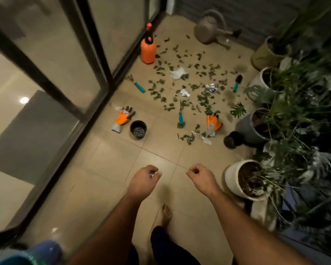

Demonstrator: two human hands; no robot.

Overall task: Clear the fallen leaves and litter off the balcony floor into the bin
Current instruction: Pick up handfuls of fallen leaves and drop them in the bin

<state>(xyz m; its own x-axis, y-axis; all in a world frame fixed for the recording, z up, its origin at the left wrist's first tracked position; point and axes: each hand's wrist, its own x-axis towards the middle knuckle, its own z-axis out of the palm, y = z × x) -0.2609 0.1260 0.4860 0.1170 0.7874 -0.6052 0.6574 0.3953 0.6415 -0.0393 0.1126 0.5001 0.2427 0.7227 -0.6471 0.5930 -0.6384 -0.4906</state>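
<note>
Several green fallen leaves (182,88) lie scattered over the beige tiled balcony floor ahead of me. Among them are scraps of litter: a crumpled white paper (178,73), a small white wrapper (185,92), a silvery wrapper (211,87) and clear plastic (203,138). My left hand (144,179) and my right hand (201,176) hang in front of me above bare tiles, fingers loosely curled, holding nothing. A blue and teal container (33,253) shows blurred at the bottom left corner.
Orange sprayer (148,50) by the glass door (69,60). Grey watering can (211,28) at the back. Teal hand tools (139,87) (237,83) (180,119), two orange gloves (122,119) (212,124), a small black pot (138,129). Potted plants (245,180) line the right side.
</note>
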